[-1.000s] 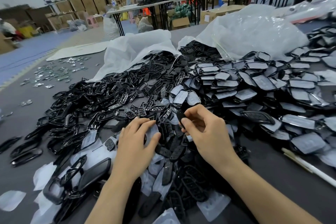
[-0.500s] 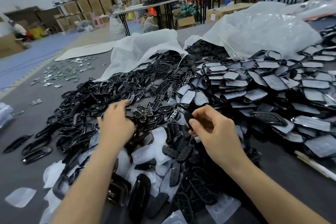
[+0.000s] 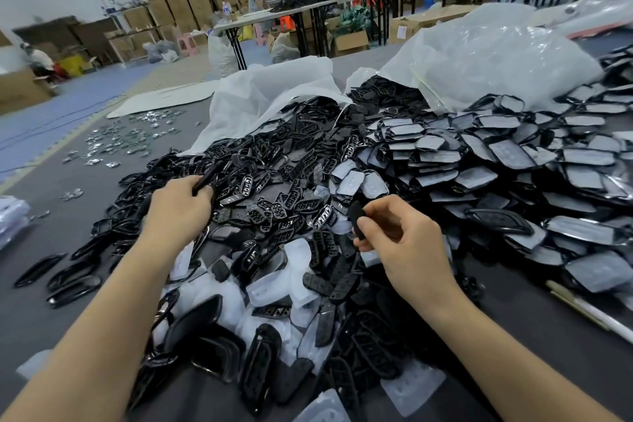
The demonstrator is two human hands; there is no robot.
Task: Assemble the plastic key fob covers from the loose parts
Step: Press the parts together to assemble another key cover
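In the head view, the left hand (image 3: pixel 178 212) grips a black frame piece (image 3: pixel 205 179) at the left side of the pile of loose parts (image 3: pixel 291 161) on the table (image 3: pixel 44 236). The right hand (image 3: pixel 406 243) pinches a small black pad (image 3: pixel 357 219) above the pile's middle.

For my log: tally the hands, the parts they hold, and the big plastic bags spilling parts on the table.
Hands: 2, left hand and right hand
Held parts: 2, slim black plastic piece and small black plastic part
Big translucent white plastic bags: 2
Total: 6
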